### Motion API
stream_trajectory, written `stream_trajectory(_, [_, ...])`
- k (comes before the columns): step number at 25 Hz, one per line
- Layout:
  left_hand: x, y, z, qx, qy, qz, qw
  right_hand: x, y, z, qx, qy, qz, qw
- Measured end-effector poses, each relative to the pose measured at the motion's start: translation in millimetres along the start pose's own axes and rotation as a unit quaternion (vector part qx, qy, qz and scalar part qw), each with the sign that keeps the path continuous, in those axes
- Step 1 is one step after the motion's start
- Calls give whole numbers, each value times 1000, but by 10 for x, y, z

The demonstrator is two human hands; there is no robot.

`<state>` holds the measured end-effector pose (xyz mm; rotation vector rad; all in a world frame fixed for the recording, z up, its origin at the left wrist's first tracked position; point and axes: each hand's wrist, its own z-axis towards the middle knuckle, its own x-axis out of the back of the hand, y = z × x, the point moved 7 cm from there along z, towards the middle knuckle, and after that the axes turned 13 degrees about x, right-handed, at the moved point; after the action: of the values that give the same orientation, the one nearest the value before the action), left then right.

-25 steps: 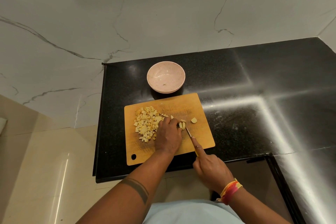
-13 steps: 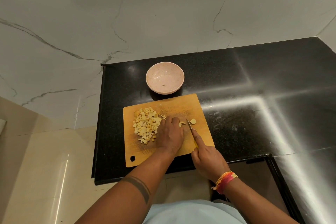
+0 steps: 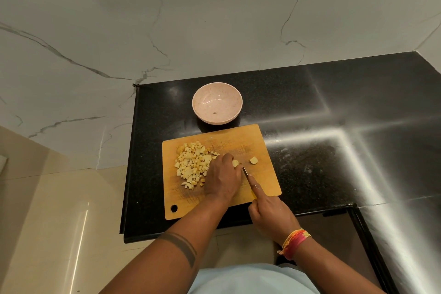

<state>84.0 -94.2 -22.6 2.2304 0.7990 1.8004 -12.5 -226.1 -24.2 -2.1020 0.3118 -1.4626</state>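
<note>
Bowl: your pink bowl point(image 3: 217, 106) stood on the black counter point(image 3: 334, 102) beyond your left hand, just past the board's far edge. It held nothing but a small dark speck on its bottom.
Board: the wooden cutting board point(image 3: 238, 136) lay flat under both your hands and carried all the cut food.
Diced pile: a heap of pale diced cubes point(image 3: 194, 166) lay on the board immediately left of your left hand, its nearest cubes against your fingers.
Left hand: your left hand point(image 3: 223, 179) was palm down with its fingers curled, and the fingertips pinned a small pale piece point(image 3: 235, 163) to the board.
Knife: the knife point(image 3: 245, 172) sat between your two hands, its blade down on the board right beside that pinned piece.
Loose chunk: one separate chunk point(image 3: 253, 160) lay just right of the blade tip, apart from both hands.
Right hand: your right hand point(image 3: 269, 215) was wrapped round the yellow handle, forefinger stretched along the blade's back.
Knife direction: its long axis ran from your right hand away from you and slightly leftward, with the tip toward your left fingertips.
</note>
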Motion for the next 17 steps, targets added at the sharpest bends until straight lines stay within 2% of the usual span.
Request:
stream_trajectory(6, [-45,103,75,-66,-7,71,995,158,51,85,-22,26,29,999])
stream_trajectory(10, [-11,187,108,-118,-22,78,990,140,24,138,-23,18,30,999])
stream_trajectory(17, [8,-10,133,-66,-4,41,997,26,-35,108,-8,8,18,1000])
